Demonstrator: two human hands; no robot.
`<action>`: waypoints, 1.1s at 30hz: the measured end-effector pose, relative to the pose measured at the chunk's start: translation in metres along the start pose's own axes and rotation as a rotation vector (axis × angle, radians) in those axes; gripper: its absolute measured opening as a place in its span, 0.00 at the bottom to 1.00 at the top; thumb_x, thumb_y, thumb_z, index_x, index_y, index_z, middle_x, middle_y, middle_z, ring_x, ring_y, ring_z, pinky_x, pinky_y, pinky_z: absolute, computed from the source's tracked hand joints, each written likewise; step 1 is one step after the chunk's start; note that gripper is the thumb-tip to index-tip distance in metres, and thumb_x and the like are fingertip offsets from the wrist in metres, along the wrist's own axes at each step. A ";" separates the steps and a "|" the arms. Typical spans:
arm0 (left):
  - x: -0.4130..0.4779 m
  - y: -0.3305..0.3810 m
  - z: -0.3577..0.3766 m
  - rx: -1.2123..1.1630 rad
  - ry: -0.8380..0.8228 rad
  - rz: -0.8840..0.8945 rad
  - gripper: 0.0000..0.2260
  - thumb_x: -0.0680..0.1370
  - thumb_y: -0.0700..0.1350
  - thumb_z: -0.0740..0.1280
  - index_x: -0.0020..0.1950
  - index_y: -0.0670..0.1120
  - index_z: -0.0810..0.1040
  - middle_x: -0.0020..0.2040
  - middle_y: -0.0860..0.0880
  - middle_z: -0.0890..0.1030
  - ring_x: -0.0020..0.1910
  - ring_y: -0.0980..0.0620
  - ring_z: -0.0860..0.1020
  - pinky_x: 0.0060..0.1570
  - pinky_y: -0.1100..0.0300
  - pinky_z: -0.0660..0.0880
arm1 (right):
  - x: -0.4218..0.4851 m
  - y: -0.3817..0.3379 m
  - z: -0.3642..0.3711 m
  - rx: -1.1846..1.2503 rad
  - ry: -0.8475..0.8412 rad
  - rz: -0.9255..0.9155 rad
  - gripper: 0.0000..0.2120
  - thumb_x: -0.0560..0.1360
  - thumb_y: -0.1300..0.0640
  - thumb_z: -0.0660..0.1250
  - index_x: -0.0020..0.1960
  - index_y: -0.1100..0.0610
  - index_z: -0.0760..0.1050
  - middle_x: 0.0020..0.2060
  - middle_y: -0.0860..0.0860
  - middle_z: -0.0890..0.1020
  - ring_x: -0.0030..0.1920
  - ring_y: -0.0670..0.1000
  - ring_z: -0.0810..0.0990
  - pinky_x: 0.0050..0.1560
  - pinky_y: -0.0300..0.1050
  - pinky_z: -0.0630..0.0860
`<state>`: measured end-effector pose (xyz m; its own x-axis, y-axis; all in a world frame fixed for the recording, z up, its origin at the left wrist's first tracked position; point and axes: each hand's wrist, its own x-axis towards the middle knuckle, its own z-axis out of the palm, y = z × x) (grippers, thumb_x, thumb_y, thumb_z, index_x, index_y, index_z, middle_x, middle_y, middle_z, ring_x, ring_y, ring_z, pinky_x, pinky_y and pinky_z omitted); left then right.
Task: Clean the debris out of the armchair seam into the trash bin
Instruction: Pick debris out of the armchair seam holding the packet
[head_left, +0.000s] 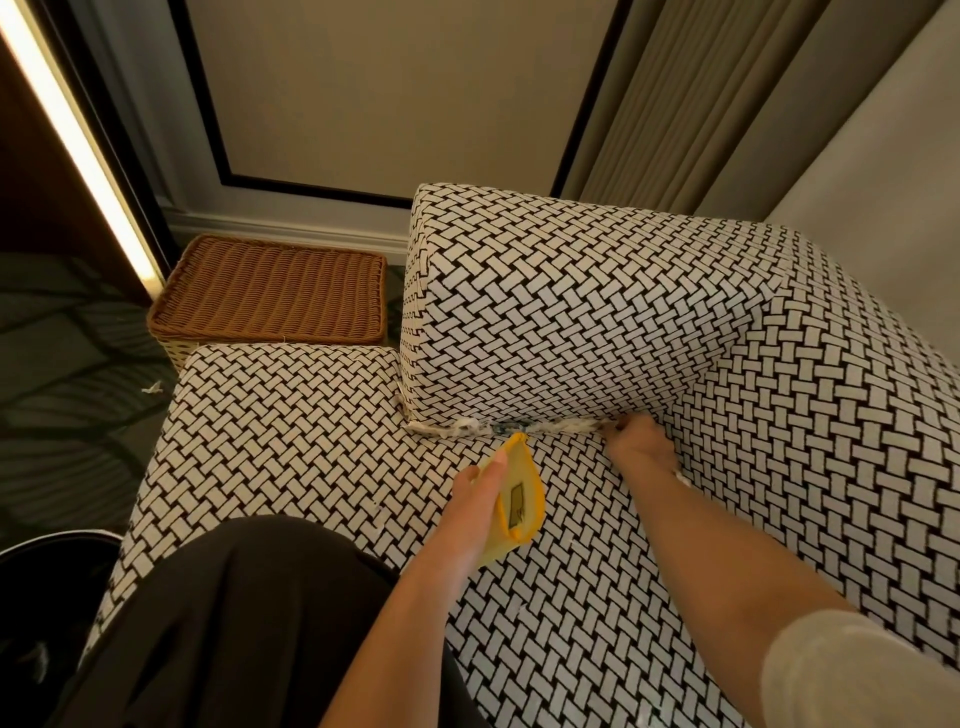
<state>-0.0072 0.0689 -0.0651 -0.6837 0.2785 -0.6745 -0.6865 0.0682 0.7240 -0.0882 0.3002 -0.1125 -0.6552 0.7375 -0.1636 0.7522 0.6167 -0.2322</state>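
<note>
The armchair (571, 322) is taking up most of the room, its padded blocks wearing a woven cloth of white bricks on black. A leg (234, 623) in dark cloth is leaning over the seat's front edge. The black round bin (57, 543) is standing on the floor at the seat's left front corner, close under that leg. A flat brown wicker basket (270, 291) is sitting behind the seat, against the skirting.

The right hand (641, 441) is reaching straight out, back turned up, fingers bending down into the seam at the inner corner. They are touching the shreds there, but I cannot tell whether they are pinching any. The left hand (475, 501) is hovering just short of the seam, gripping a yellow sheet (519, 499) bent into a trough, thumb lying straight along its upper edge, its tip pointing at the seam.

The debris (462, 428), fluffy white shreds with one dark bit, is lying along the seam under the arm block, from its front corner back to the right fingers. The seat left of the hands is lying open towards the bin. One white scrap (153, 387) is lying on the dark floor beside the seat.
</note>
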 end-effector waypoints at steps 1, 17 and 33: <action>0.000 0.000 0.000 -0.005 0.000 -0.001 0.29 0.75 0.66 0.52 0.72 0.53 0.55 0.66 0.46 0.67 0.60 0.46 0.68 0.63 0.48 0.65 | 0.001 0.001 0.000 -0.001 0.007 -0.012 0.17 0.75 0.49 0.64 0.58 0.58 0.76 0.54 0.57 0.79 0.54 0.58 0.78 0.52 0.49 0.75; 0.004 -0.002 0.002 -0.012 0.005 -0.003 0.28 0.76 0.64 0.52 0.73 0.53 0.55 0.59 0.48 0.67 0.56 0.48 0.67 0.59 0.51 0.64 | 0.006 0.004 -0.009 -0.019 -0.122 -0.097 0.16 0.76 0.49 0.62 0.58 0.57 0.75 0.53 0.56 0.80 0.53 0.58 0.78 0.56 0.53 0.76; 0.050 -0.005 0.009 0.004 0.143 -0.060 0.24 0.78 0.59 0.55 0.69 0.48 0.62 0.61 0.44 0.69 0.58 0.44 0.68 0.59 0.49 0.63 | -0.025 0.034 0.005 0.293 0.124 -0.342 0.12 0.79 0.54 0.59 0.55 0.54 0.80 0.36 0.51 0.80 0.32 0.47 0.72 0.36 0.40 0.69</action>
<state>-0.0356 0.0909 -0.1008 -0.6697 0.1346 -0.7303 -0.7266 0.0843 0.6818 -0.0464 0.3017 -0.1209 -0.8352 0.5439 0.0814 0.4315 0.7398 -0.5163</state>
